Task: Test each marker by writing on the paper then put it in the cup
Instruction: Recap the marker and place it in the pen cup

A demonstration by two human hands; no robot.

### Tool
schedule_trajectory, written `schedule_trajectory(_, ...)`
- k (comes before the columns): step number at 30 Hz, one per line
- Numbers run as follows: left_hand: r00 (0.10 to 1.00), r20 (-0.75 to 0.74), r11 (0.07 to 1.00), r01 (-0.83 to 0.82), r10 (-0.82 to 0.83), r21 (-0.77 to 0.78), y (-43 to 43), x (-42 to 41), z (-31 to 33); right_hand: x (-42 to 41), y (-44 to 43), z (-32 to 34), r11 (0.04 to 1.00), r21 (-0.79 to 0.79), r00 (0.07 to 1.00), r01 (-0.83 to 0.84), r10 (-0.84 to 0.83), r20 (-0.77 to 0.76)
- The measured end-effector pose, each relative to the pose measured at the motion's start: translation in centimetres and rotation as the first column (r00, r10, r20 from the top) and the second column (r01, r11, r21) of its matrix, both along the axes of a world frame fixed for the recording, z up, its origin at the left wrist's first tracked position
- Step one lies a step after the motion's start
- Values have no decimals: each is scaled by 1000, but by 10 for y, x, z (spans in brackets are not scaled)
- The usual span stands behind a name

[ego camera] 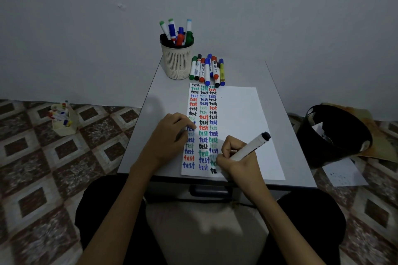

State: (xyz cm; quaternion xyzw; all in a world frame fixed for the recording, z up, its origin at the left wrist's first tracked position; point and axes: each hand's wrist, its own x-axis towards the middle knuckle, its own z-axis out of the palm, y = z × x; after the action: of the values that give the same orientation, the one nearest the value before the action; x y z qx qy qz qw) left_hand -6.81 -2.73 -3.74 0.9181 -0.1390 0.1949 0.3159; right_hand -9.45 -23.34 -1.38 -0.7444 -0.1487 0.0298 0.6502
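Observation:
A white sheet of paper [239, 118] lies on the small grey table [150, 114], its left part filled with three columns of the word "test" in several colours. My right hand [234, 157] grips a white marker with a black end [252, 145], its tip down at the bottom of the third column, where black letters show. My left hand [170, 135] rests on the paper's left edge, fingers curled, holding nothing. A cream slotted cup [177, 61] at the table's back holds several markers. A row of loose markers [207, 70] lies right of the cup.
A black bin [331, 135] stands on the floor at the right, with a loose sheet [344, 173] beside it. A small cream box of markers [63, 117] sits on the patterned floor at the left. The wall is close behind the table.

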Motion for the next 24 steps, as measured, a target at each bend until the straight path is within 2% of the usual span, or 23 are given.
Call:
schedule_trajectory(2,1000,-5,1000,0,0,5,0,0,0,-1,0,0,999,33,1000,30,-30,0)
schedule_trajectory(11,1000,2,1000,-4,4,13,0,0,0,1,-2,-3,1000,-10,1000,-15,15,0)
schedule_trajectory(15,1000,5,1000,3,-3,15,1,0,-1,0,-2,-1,998,52,999,36,-36,10)
schedule_trajectory(24,1000,8,1000,-2,2,19,0,0,1,-2,1,0,998,55,999,26,-27,31)
